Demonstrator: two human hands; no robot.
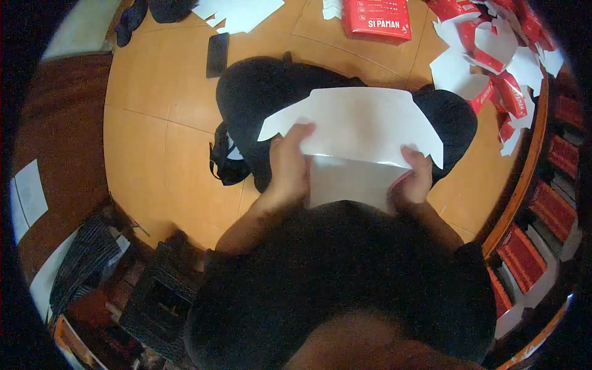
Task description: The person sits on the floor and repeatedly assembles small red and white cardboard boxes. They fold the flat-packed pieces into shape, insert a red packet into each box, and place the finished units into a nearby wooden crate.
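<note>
A flat white die-cut cardboard sheet (364, 126) with notched flaps is held above a black bag (265, 92) on the wooden table (160, 142). My left hand (288, 166) grips the sheet's left part, thumb on top. Gripping its lower right edge is my right hand (414, 179), where a strip of red printed side shows. The sheet is bent along a crease, its near part folded down toward me.
A stack of flat red cartons (377, 18) lies at the table's far side. A heap of red and white carton blanks (499, 55) fills the far right. White sheets (237, 13) and a black phone (217, 54) lie far left. Red boxes (552, 209) sit on shelves at right.
</note>
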